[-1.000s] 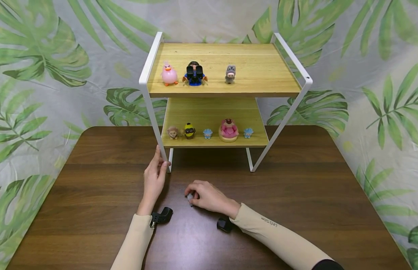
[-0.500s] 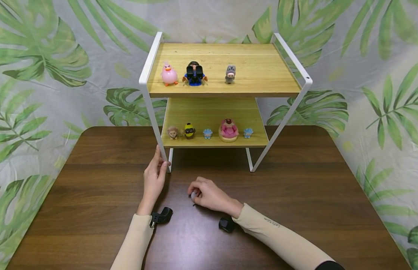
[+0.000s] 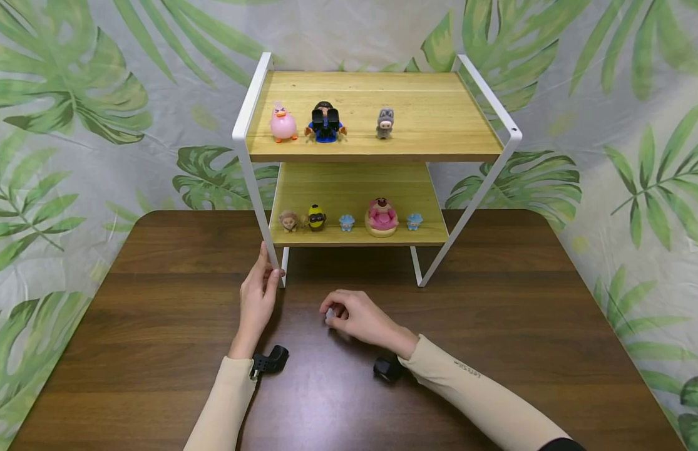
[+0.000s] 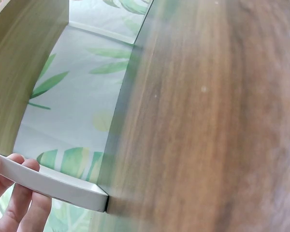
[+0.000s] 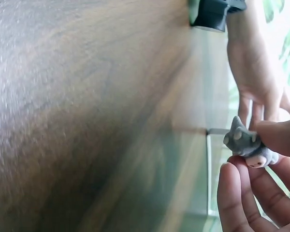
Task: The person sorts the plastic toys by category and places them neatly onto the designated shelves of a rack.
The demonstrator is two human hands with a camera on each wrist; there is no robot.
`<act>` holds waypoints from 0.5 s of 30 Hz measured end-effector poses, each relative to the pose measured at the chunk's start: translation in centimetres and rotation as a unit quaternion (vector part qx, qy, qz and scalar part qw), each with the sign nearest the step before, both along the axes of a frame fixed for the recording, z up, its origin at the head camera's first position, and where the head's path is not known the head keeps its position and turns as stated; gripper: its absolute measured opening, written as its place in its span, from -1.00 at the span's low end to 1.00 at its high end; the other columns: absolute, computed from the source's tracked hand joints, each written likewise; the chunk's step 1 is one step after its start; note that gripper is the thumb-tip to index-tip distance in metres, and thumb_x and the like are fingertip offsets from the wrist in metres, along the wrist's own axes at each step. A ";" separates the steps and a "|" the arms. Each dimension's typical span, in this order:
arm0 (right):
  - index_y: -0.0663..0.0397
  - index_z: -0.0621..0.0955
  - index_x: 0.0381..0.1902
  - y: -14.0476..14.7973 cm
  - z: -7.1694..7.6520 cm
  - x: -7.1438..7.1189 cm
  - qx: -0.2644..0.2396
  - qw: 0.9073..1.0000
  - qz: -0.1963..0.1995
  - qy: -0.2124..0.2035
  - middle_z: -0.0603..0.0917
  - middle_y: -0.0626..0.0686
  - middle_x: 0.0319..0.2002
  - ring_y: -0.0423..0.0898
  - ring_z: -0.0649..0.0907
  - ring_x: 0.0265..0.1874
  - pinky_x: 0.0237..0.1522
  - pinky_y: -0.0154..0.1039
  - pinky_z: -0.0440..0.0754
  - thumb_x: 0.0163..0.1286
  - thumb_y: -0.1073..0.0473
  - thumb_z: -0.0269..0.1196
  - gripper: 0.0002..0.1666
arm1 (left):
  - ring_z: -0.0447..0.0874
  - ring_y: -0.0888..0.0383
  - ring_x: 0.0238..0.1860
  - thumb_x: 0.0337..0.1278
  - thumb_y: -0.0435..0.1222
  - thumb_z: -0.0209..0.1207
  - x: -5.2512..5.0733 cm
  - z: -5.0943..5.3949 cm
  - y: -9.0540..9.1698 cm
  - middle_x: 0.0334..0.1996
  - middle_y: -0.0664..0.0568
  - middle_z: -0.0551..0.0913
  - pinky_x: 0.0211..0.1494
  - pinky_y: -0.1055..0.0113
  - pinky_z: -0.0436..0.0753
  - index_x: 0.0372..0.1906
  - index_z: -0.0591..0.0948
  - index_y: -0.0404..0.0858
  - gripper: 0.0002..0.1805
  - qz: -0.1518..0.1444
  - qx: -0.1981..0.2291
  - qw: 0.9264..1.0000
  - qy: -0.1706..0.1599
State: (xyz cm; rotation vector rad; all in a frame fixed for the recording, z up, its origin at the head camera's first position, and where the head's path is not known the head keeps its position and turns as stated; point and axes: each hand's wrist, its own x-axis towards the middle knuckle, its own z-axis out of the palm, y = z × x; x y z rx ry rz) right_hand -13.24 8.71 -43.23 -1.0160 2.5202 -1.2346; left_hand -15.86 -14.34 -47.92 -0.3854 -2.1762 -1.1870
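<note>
My right hand pinches a small grey figurine between thumb and fingers, above the table in front of the shelf. In the right wrist view the figurine lies tilted, showing a pointed grey top and a pale pinkish face; fingers cover part of it. My left hand holds the front left white leg of the two-tier shelf near its foot, fingers behind and thumb in front. On the upper board stand a pink duck, a figure with black binoculars and a grey hooded figurine.
The lower board carries a lion figurine, a yellow-and-black figurine, a blue figurine, a pink bear and another blue figurine. The shelf stands on a brown wooden table against leaf-patterned cloth.
My right hand has shifted right and slightly toward the shelf, with the grey figurine in its fingers. The left hand stays on the shelf leg.
</note>
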 end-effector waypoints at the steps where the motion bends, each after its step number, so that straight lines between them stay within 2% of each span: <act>1: 0.19 0.64 -0.24 0.1 0.1 0.0 0.000 1.000 -0.002 0.001 0.62 -0.03 -0.36 -0.24 0.57 -0.42 -0.38 -0.39 0.56 0.22 0.38 0.32 -0.86 | 0.65 -0.08 -0.34 0.26 -0.51 0.11 0.0 0.0 0.0 -0.36 -0.20 0.60 -0.27 0.10 0.56 0.51 0.08 0.12 -0.15 0.000 0.000 1.000 0.000; 6: 0.13 0.63 -0.28 0.5 0.5 -0.2 -0.005 1.000 -0.014 -0.001 0.60 -0.11 -0.38 -0.26 0.58 -0.43 -0.39 -0.39 0.58 0.22 0.34 0.35 -0.88 | 0.65 -0.06 -0.34 0.25 -0.51 0.12 0.0 0.1 0.0 -0.37 -0.19 0.59 -0.27 0.22 0.56 0.51 0.07 0.12 -0.14 0.000 -0.002 1.000 0.004; 12: 0.17 0.62 -0.28 0.9 1.0 -0.2 -0.027 0.999 -0.019 -0.003 0.61 -0.08 -0.35 -0.25 0.60 -0.38 -0.33 -0.39 0.60 0.21 0.35 0.35 -0.88 | 0.64 -0.07 -0.34 0.25 -0.52 0.12 -0.1 0.1 0.1 -0.37 -0.19 0.58 -0.30 0.17 0.56 0.51 0.04 0.16 -0.12 0.000 -0.005 1.000 0.016; 15: 0.17 0.62 -0.27 1.1 1.3 -0.2 -0.036 0.999 -0.021 0.001 0.60 -0.08 -0.35 -0.25 0.58 -0.39 -0.34 -0.38 0.60 0.22 0.35 0.35 -0.87 | 0.65 -0.07 -0.33 0.25 -0.52 0.12 -0.1 0.1 0.1 -0.36 -0.20 0.58 -0.28 0.28 0.56 0.51 0.04 0.18 -0.11 -0.002 -0.002 1.000 0.017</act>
